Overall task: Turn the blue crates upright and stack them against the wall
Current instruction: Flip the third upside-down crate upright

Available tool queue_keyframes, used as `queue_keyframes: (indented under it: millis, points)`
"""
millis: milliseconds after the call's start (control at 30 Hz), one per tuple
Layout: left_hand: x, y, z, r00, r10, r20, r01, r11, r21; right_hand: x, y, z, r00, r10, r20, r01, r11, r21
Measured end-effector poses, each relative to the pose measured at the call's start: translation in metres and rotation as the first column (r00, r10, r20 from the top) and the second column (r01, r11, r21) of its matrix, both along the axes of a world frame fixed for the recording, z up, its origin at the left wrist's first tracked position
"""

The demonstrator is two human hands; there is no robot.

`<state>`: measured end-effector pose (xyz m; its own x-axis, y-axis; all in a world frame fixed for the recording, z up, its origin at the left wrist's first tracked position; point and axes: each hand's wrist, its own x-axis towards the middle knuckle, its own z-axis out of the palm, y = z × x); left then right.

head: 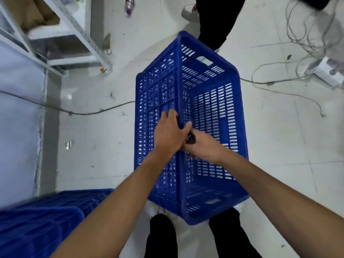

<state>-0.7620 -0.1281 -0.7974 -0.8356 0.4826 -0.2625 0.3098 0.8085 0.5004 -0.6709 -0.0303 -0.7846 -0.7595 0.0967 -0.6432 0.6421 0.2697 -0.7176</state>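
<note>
— Crate (pixel 214 112), blue, perforated: where does it stand?

— At the centre of the view, on the pale floor (pixel 279 146), tipped on one long side so that its open mouth faces toward 3 o'clock. Its near end sits just in front of the wearer's feet at 6 o'clock; its far end points to 12 o'clock, near a bystander's dark trouser leg (pixel 216 21) and white shoe (pixel 189 12).

— And the hands?

— Left hand (pixel 170 133): laid over the upper long rim (pixel 179 75) of the crate, fingers (pixel 168 114) on the slotted base side, thumb hooked over to the mouth side. Clenched on the rim. Right hand (pixel 202 146): directly beside the left at 3 o'clock, touching it, reaching to the same rim; its fingers are hidden under the left hand, so I cannot tell whether they are clenched or released.

— Other crates?

— A second blue crate (pixel 42 224), blurred, at 8 o'clock, beside the wall (pixel 18 127) that runs along 9 o'clock. Whether it is upright I cannot tell.

— Surroundings?

— White metal shelving (pixel 78 34) at 10 o'clock, with brown cardboard (pixel 37 13) on it. A bottle (pixel 129 3) lies on the floor at 11 o'clock. A dark cable (pixel 74 112) runs from the wall to the crate; a tangle of grey cables (pixel 307 34) and a white power strip (pixel 327 73) lie at 2 o'clock.
</note>
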Motion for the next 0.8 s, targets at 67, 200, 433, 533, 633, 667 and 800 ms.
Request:
queue_keyframes:
  millis: [67,200,433,533,633,667,800]
  points:
    - [-0.015,-0.02,-0.006,0.998,0.061,-0.034,-0.062,0.998,-0.031,-0.002,-0.004,-0.014,0.998,0.009,0.055,-0.01,1.0,0.011]
    - [-0.054,-0.069,-0.024,0.98,0.188,-0.061,-0.195,0.968,-0.159,0.013,0.006,-0.046,0.986,-0.074,0.146,0.056,0.99,0.126]
    - [-0.115,-0.135,-0.069,0.931,0.366,0.017,-0.325,0.848,-0.418,0.037,0.043,-0.094,0.947,-0.277,0.165,0.177,0.875,0.45]
    - [-0.129,-0.147,-0.09,0.864,0.5,0.067,-0.43,0.799,-0.421,0.029,0.052,-0.118,0.935,-0.316,0.159,0.187,0.824,0.535]
    - [-0.139,-0.155,-0.104,0.797,0.591,0.121,-0.508,0.766,-0.394,0.014,0.056,-0.135,0.935,-0.32,0.15,0.182,0.8,0.572]
    - [-0.142,-0.159,-0.11,0.78,0.611,0.133,-0.526,0.757,-0.388,0.008,0.055,-0.141,0.937,-0.318,0.142,0.181,0.794,0.581]
    - [-0.147,-0.171,-0.129,0.727,0.665,0.168,-0.574,0.724,-0.382,-0.015,0.053,-0.155,0.935,-0.329,0.129,0.165,0.73,0.663]
